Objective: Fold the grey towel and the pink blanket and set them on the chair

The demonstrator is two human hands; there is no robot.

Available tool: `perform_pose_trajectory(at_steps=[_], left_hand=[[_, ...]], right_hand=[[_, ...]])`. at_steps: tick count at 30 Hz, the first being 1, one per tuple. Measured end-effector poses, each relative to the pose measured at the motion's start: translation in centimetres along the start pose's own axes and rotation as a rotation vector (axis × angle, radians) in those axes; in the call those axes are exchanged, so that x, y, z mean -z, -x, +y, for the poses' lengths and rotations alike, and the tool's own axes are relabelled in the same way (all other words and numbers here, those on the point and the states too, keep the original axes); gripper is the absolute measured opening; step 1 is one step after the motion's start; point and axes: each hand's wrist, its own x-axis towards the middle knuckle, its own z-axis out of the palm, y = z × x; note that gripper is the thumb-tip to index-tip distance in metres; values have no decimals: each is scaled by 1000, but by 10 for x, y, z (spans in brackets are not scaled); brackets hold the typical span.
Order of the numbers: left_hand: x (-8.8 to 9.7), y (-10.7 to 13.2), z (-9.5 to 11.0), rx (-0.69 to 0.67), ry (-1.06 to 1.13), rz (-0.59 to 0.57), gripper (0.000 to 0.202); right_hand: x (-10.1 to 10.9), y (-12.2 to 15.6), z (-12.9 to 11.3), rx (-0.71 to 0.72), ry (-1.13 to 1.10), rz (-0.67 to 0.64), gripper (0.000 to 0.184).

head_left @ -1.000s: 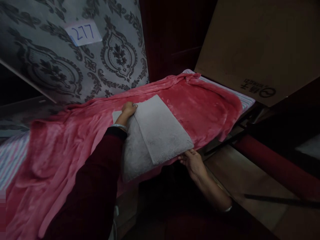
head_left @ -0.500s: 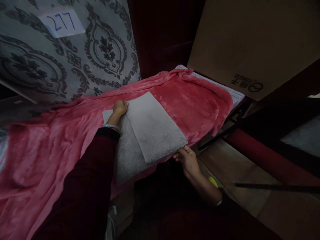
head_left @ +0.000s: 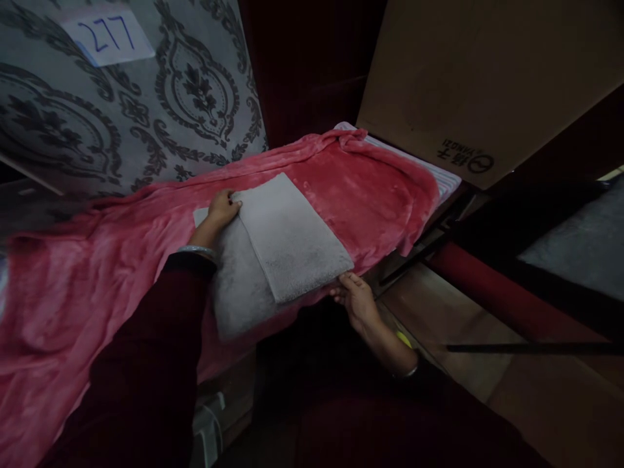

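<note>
A grey towel (head_left: 283, 244) lies partly folded on a pink fleece blanket (head_left: 97, 273), one half laid over the other. My left hand (head_left: 220, 209) rests on the far edge of the towel, fingers curled onto the fold's upper corner. My right hand (head_left: 355, 298) pinches the near right corner of the folded layer at the blanket's front edge. Both arms wear dark red sleeves, with a bangle on each wrist.
The blanket covers a striped mattress (head_left: 446, 182). Patterned grey wallpaper (head_left: 146, 97) with a paper note reading 277 (head_left: 107, 32) stands behind. A brown cardboard sheet (head_left: 468, 84) leans at the back right. A red roll (head_left: 507, 296) and wooden floor (head_left: 487, 364) lie to the right.
The view has shifted, so everything sits further left and up in the frame. Both hands keep their hold on the same towel corners; the towel's fold looks unchanged.
</note>
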Motion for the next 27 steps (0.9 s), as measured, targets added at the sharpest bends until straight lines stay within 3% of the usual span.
perform_pose_trajectory(at_steps=[4, 8, 11, 15, 18, 23, 27], left_hand=[[14, 42, 5, -135, -71, 38, 59], [21, 118, 24, -432, -86, -47, 49], [13, 187, 42, -643, -86, -131, 47], [-8, 253, 56, -703, -202, -158, 51], [-20, 272, 58, -673, -266, -127, 61], [-28, 275, 56, -631, -322, -89, 68], [-35, 278, 52, -630, -331, -47, 68]], right_hand=[[13, -3, 2, 40, -22, 45, 42], [20, -8, 1, 78, -59, 63, 40], [19, -11, -3, 30, -57, -14, 44], [14, -17, -12, -29, -13, -116, 46], [11, -20, -21, -26, 2, -141, 40], [7, -24, -31, -14, -6, -192, 34], [6, -23, -31, -53, -13, -159, 36]])
